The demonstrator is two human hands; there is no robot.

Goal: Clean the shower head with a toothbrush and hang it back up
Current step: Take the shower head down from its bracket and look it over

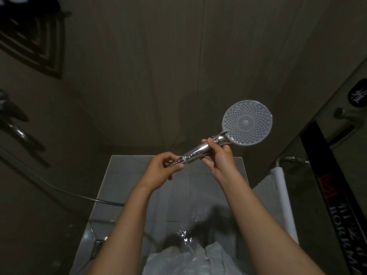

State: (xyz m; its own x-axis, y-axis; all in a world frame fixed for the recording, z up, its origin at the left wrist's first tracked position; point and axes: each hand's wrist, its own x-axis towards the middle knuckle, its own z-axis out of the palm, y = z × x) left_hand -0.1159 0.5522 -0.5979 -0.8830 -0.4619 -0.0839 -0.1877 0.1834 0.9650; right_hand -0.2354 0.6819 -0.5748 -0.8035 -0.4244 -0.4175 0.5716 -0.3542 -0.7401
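Flanking the held shower head [246, 122]: white towel [282, 195] right, hose [79, 195] left

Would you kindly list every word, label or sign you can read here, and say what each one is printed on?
"BORM", cut off by the frame edge: white letters on the black banner hanging at right.
Red mark and white characters above it on the same banner: not legible.
White scrawled mark on the black oval sticker: unreadable.
Shower head: no text visible.
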